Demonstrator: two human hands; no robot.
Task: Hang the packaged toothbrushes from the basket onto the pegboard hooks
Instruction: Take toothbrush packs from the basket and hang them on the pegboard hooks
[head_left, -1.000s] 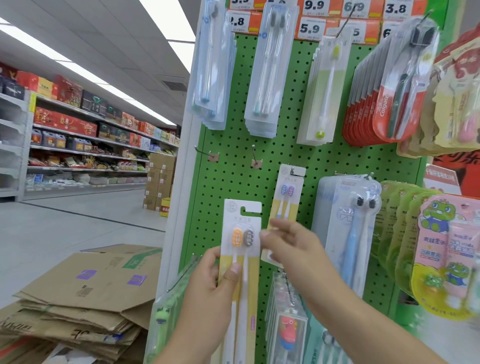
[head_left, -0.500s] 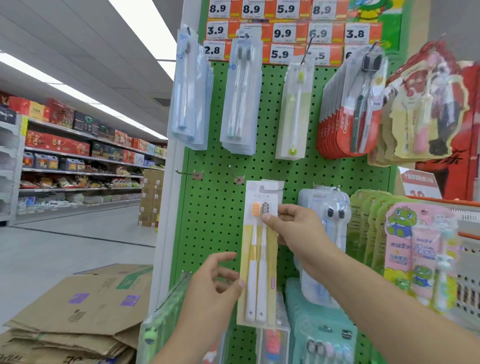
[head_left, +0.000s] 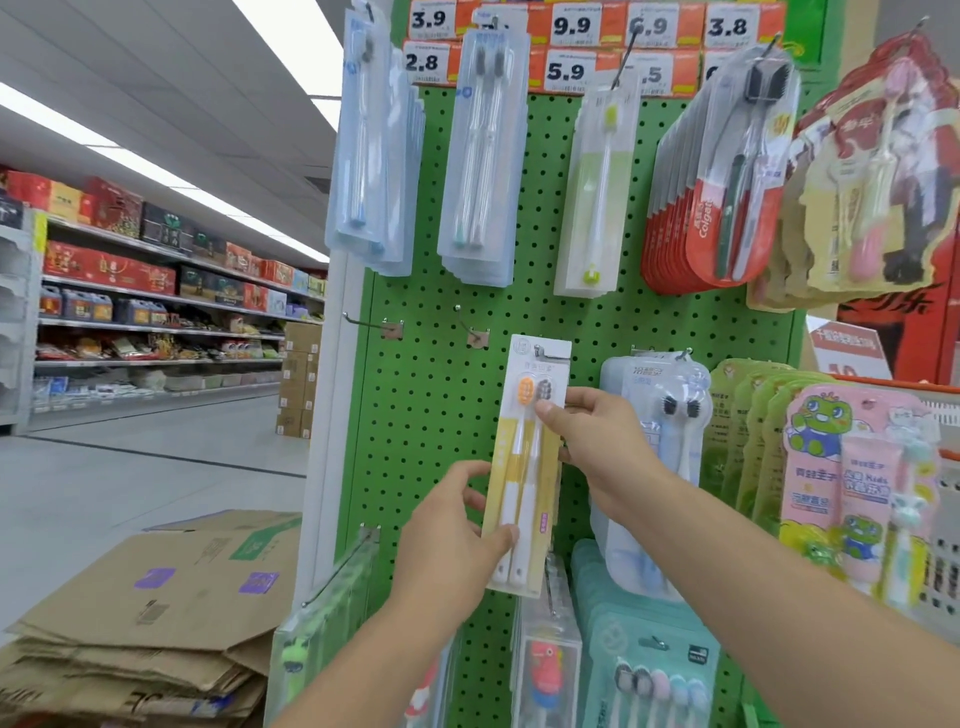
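Head view: the step in hand looks like seating a yellow two-brush toothbrush pack (head_left: 524, 467) on a peg. The pack stands upright against the green pegboard (head_left: 431, 415), its hang slot at the top level with a metal hook (head_left: 545, 353) that seems to be entering or already in the slot; which of the two I cannot tell. The right hand (head_left: 597, 441) pinches the pack's right edge just below the brush heads, thumb on the front and fingers curled behind. The left hand (head_left: 452, 535) steadies the lower part, thumb pressed on the front near the handles, other fingers spread loosely behind the left edge.

The next move probably calls for sliding the card back along the hook until it hangs free, then letting go with both hands. Two bare hooks (head_left: 387, 327) stand to the upper left. An orange-rimmed basket (head_left: 930, 415) shows at the far right.

The pack is a flat, stiff card with a glossy clear blister over orange and grey bristle heads, and it is likely to flex a little. The pegboard is matte perforated metal.
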